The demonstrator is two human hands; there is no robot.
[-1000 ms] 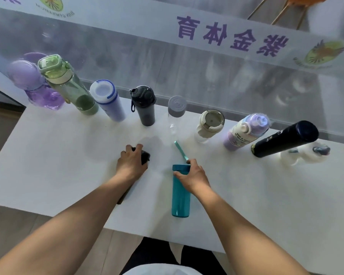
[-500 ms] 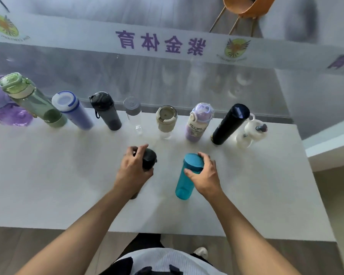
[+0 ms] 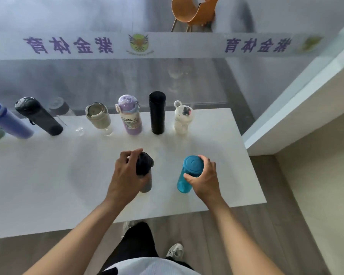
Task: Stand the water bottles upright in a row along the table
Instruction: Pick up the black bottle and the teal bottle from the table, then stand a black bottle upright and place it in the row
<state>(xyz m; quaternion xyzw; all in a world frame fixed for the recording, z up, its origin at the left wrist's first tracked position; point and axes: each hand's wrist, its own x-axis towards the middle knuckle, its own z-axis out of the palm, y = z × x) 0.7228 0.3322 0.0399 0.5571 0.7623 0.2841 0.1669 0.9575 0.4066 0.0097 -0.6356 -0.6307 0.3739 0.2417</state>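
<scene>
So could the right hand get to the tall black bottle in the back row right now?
Probably not yet: the right hand is closed around the teal bottle. The table between it and the tall black bottle is bare.

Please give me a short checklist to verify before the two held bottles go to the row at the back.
1. Left hand grips dark bottle: ok.
2. Right hand grips teal bottle: ok.
3. Teal lid closed: ok.
4. Free table space right of the white bottle: ok for one bottle; for two, cannot tell.
5. Row bottles upright: cannot tell, wide-angle view slants them.
</scene>
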